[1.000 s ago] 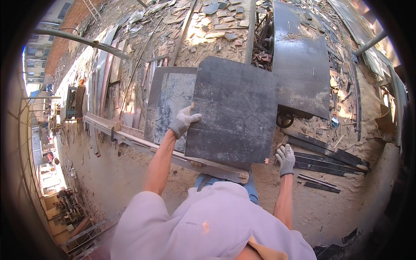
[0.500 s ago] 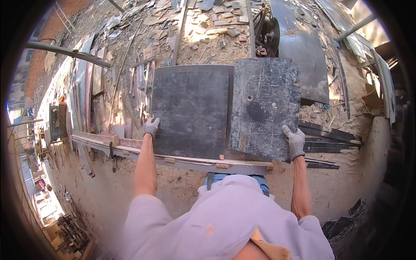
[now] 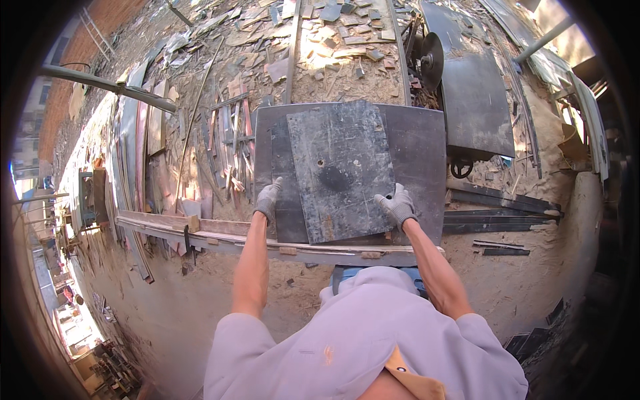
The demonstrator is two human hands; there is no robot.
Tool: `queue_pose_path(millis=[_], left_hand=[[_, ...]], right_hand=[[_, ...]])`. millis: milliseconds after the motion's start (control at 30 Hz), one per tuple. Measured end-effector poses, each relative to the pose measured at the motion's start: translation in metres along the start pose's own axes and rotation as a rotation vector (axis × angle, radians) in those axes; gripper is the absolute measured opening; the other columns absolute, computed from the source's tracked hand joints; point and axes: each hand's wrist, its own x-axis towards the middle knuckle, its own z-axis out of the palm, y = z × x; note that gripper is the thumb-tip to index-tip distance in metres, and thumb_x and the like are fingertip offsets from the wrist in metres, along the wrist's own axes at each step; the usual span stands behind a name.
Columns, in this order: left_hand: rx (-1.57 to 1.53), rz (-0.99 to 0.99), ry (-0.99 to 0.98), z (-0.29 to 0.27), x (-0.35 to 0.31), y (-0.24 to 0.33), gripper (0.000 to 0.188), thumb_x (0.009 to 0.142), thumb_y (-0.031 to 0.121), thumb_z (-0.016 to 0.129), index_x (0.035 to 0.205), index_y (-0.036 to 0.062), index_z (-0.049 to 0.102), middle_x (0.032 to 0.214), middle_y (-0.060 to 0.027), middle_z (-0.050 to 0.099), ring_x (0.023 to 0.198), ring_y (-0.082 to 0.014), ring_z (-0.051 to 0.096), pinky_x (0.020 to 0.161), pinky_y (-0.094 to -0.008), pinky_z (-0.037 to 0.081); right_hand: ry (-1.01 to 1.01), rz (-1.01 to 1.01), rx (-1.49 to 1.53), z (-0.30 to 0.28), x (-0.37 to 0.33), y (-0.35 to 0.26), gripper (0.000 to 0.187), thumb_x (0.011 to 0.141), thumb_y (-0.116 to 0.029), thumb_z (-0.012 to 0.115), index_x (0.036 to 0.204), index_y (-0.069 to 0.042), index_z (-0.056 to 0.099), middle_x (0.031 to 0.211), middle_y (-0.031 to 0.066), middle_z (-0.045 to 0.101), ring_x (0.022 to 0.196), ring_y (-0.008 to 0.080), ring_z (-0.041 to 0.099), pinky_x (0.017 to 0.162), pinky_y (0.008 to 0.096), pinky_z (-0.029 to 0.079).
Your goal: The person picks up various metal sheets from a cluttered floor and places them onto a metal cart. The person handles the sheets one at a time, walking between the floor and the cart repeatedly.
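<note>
Right hand point(image 3: 398, 204) on board point(image 3: 343, 170), marks point(image 3: 355, 163) unclear

Saw a broad, dark grey rectangular desk point(image 3: 419, 167) with a long brown wooden rail point(image 3: 230, 227) along its near side. Noted directly on it a smooth charcoal rectangular panel point(image 3: 287, 207), partly covered by a scuffed blue-grey rectangular sheet point(image 3: 350, 143).

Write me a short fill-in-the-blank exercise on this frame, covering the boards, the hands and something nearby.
1. Among the piled boards, the scuffed panel lies on ____.
2. The left hand and right hand both wear light grey ____.
3. In the picture, the black handwheel is to the ____ of the piled boards.

Missing words: top; gloves; right.
</note>
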Motion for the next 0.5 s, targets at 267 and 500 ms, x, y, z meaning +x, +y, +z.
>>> queue_pose_path(millis=[267,500], left_hand=[[-0.388,-0.023,-0.269,-0.031,-0.008,-0.003,0.078,0.086,0.058,0.073,0.138,0.0028,0.058,0.131,-0.0069,0.064,0.117,-0.0221,0.059,0.102,-0.0343,0.043],[-0.47,-0.182,-0.36,-0.01,-0.051,0.058,0.061,0.088,0.045,0.076,0.132,0.0049,0.062,0.128,-0.0066,0.066,0.116,-0.0204,0.06,0.1,-0.0375,0.045]], right_hand=[[-0.33,0.112,0.333,-0.008,0.0,-0.02,0.107,0.067,-0.061,0.085,0.131,0.017,0.052,0.124,0.0287,0.064,0.113,0.0341,0.064,0.094,0.0396,0.051],[-0.363,0.171,0.577,0.003,0.019,0.026,0.082,0.07,-0.054,0.087,0.116,0.011,0.066,0.107,0.0181,0.07,0.096,0.0243,0.067,0.083,0.0338,0.052]])
